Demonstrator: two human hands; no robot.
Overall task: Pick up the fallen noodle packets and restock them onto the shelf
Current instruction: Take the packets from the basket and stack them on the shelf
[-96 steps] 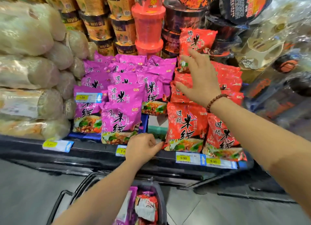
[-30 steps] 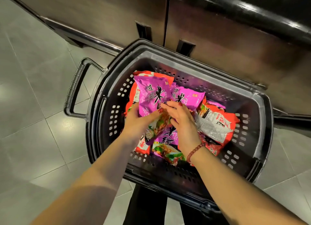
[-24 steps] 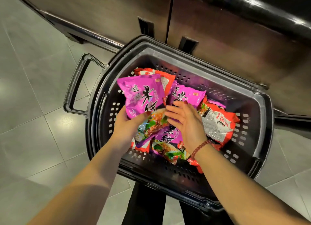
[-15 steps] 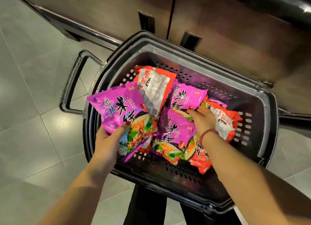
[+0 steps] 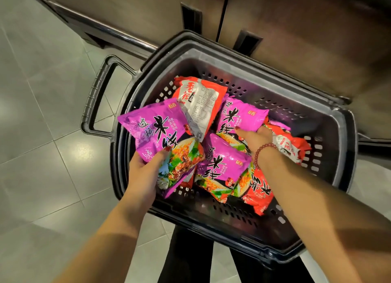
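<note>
Left hand [image 5: 146,170] holds a purple packet [image 5: 156,134] lifted over the left rim of the basket [image 5: 347,147]. Thumb is pressed on its front, the other fingers are behind it, out of sight. Right hand [image 5: 257,138] is down in the basket on the far packet [image 5: 241,115], thumb on its face. Its fingers run under the packet's right edge, so can't tell if that pinch is closed. A mid packet [image 5: 224,166] and red packets [image 5: 198,100] lie loose in the basket. Shelf is out of view.

Step, I'd say: take a second purple one, then go up to the shelf. To do it well:
- Get the fingers fully under the far packet and pinch near the seam, not the puffy middle. Film looks slick and noodles crack.
- Lift straight up so the red one touching it doesn't drag along.
- Hold both flat and facing the same way, so they slot in label-out.
</note>
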